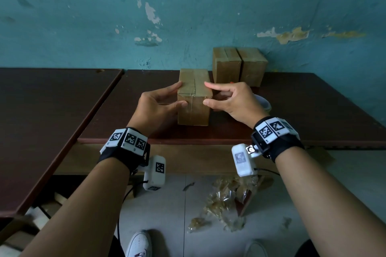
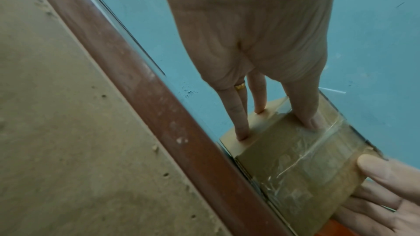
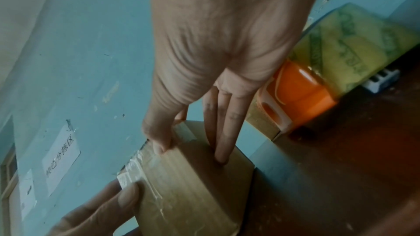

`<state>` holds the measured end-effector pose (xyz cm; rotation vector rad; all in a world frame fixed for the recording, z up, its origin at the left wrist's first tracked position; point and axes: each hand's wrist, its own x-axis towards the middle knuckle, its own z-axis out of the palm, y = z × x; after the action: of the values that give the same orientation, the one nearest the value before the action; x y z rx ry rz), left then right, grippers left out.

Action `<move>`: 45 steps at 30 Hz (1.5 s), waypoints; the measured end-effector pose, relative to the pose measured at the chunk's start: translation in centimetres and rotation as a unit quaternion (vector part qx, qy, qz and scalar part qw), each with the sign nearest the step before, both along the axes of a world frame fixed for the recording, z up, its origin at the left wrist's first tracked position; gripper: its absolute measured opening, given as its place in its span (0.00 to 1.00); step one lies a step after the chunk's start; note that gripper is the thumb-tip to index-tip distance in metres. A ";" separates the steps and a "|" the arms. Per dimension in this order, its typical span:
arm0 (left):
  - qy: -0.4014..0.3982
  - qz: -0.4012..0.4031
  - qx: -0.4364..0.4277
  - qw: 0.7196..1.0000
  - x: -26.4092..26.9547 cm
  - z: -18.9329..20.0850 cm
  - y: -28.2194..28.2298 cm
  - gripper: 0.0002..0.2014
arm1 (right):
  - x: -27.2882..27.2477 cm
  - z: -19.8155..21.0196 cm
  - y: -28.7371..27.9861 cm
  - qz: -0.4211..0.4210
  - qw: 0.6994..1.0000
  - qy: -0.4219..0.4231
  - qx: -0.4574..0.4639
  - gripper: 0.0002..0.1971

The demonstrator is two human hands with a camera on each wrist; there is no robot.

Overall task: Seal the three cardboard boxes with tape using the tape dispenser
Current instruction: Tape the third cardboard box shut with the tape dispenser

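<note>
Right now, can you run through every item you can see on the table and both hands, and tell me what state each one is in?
Near cardboard box: upright, flaps closed, clear tape running over the top and down the front.
Two far cardboard boxes: upright, side by side, closed.
Orange tape dispenser: lying on the table, unheld.
Left hand: fingers straight, pressing the near box.
Right hand: thumb and fingertips pressing the near box.

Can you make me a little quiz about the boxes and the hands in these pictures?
1. True or false: both hands touch the near box.
2. How many boxes stand by the wall behind it? A one, B two, C four.
3. What colour is the tape dispenser?

Key: 1 true: left hand and right hand press its sides. 2 B: back boxes. 3 orange.
</note>
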<state>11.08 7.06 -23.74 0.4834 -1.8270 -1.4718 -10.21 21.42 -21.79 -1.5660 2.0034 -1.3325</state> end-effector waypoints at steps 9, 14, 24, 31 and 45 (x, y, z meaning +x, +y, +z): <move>-0.009 -0.019 -0.039 0.999 0.0 -0.5 -0.4 0.35 | -0.3 -0.3 0.1 0.031 0.999 -0.012 -0.011 0.33; 0.018 -0.002 0.013 1.000 -0.3 -0.2 0.0 0.28 | -0.2 -0.3 -0.1 0.005 1.000 0.009 -0.014 0.29; 0.026 -0.004 0.065 0.998 -0.5 0.1 0.4 0.28 | -1.0 -0.5 -0.3 0.024 0.999 -0.019 -0.009 0.34; -0.009 0.052 -0.037 0.998 -0.7 0.1 0.3 0.31 | -0.8 0.1 0.2 0.032 0.999 -0.034 0.003 0.32; 0.012 0.043 0.025 0.999 -0.9 0.3 0.3 0.24 | 0.2 0.9 0.3 0.045 0.994 -0.104 -0.010 0.28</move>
<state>10.23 7.39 -23.47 0.5591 -1.7318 -1.4625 -9.98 21.71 -20.88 -1.4413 1.7801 -1.4217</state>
